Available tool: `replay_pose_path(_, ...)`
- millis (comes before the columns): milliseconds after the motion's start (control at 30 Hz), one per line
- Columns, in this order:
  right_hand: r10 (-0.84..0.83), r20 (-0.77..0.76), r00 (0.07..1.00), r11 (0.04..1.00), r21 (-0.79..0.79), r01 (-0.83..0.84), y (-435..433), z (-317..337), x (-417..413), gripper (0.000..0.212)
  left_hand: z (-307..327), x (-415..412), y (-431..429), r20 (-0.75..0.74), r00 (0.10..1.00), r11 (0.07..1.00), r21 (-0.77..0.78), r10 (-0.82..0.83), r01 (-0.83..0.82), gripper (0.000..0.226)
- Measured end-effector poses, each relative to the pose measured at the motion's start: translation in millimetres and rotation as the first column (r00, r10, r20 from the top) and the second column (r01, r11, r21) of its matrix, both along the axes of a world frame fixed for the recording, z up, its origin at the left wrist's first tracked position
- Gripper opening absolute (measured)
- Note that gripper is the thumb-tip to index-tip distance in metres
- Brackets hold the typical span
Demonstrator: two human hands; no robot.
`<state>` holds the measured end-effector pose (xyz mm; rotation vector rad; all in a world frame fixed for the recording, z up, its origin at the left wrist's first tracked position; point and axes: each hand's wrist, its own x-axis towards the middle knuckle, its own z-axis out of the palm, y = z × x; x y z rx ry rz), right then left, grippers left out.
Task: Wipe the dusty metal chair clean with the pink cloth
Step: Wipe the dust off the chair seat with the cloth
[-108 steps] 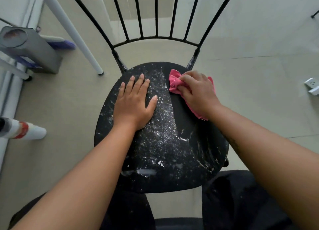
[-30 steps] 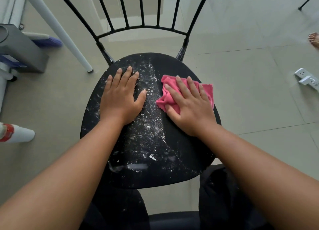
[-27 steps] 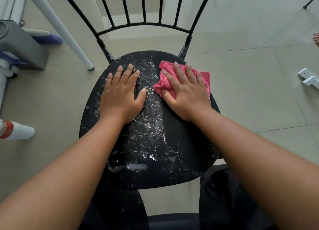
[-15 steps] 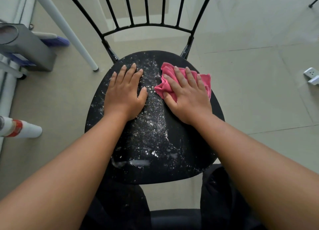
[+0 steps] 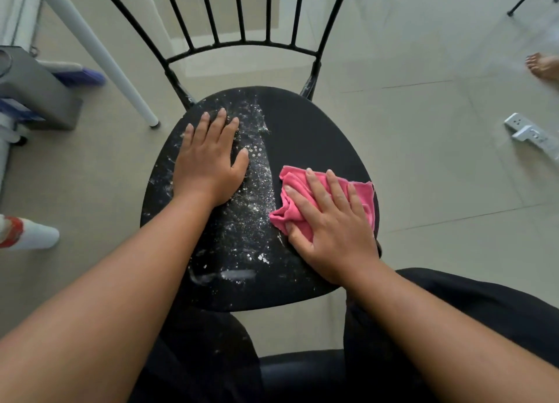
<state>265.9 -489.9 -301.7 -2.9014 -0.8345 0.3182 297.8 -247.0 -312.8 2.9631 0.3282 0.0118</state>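
Observation:
A black metal chair (image 5: 305,130) with a barred backrest stands in front of me. White dust covers the left and middle of its round seat; the far right part looks clean. My left hand (image 5: 208,160) lies flat, fingers spread, on the dusty left side. My right hand (image 5: 329,224) presses flat on the crumpled pink cloth (image 5: 360,190) at the seat's right side, near the edge. The cloth shows past my fingers and beside my thumb.
A white slanted pole (image 5: 99,54) meets the floor left of the chair. A grey box (image 5: 36,90) and a white bottle with a red band (image 5: 27,233) are at the left. A white power strip (image 5: 532,133) and someone's bare foot (image 5: 544,66) are at the right.
My right hand has dragged the pink cloth from the back of the seat toward me along the right side, leaving that strip clean. My left hand stays put.

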Motion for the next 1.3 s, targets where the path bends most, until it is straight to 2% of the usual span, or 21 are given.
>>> replay_pose_path(133, -0.041, -0.002, 0.999, 0.999, 0.005, 0.041, 32.0, -3.0, 62.3, 0.064, -1.9, 0.5, 0.8, -0.003, 1.0, 1.0, 0.001, 0.003, -0.002, 0.063)
replay_pose_path(300, 0.002, 0.035, 0.999, 1.0, 0.01, -0.002, 79.2, -6.0, 135.2, 0.065, -2.6, 0.7, 0.4, 0.024, 1.0, 1.0, -0.002, 0.007, -0.007, 0.064)
replay_pose_path(467, 0.032, 0.041, 0.999, 0.999, 0.038, -0.034, 107.7, -6.1, 170.0, 0.065, -3.5, 1.2, 0.2, 0.038, 0.999, 1.0, 0.01, 0.015, -0.016, 0.063)
replay_pose_path(667, 0.039, 0.043, 0.998, 0.999, 0.036, -0.04, 90.7, -6.3, 141.4, 0.063, -2.3, 1.5, 0.6, 0.02, 1.0, 1.0, -0.004, 0.013, -0.013, 0.063)
replay_pose_path(1033, -0.013, -0.028, 1.0, 1.0, 0.002, 0.013, -7.0, 2.1, -47.2, 0.061, 1.4, 0.3, -0.7, 0.009, 1.0, 0.999, -0.033, 0.022, -0.022, 0.062)
replay_pose_path(1167, 0.02, -0.04, 0.999, 1.0, 0.008, -0.02, 0.2, 2.9, -7.6, 0.067, 0.7, 0.8, 0.1, 0.009, 1.0, 0.999, -0.032, 0.012, -0.011, 0.062)
replay_pose_path(1300, -0.14, 0.0, 0.99, 0.99, 0.014, 0.14, 35.0, -3.3, 78.4, 0.065, -1.3, 1.2, 0.5, 0.03, 0.999, 1.0, -0.028, 0.012, -0.011, 0.061)
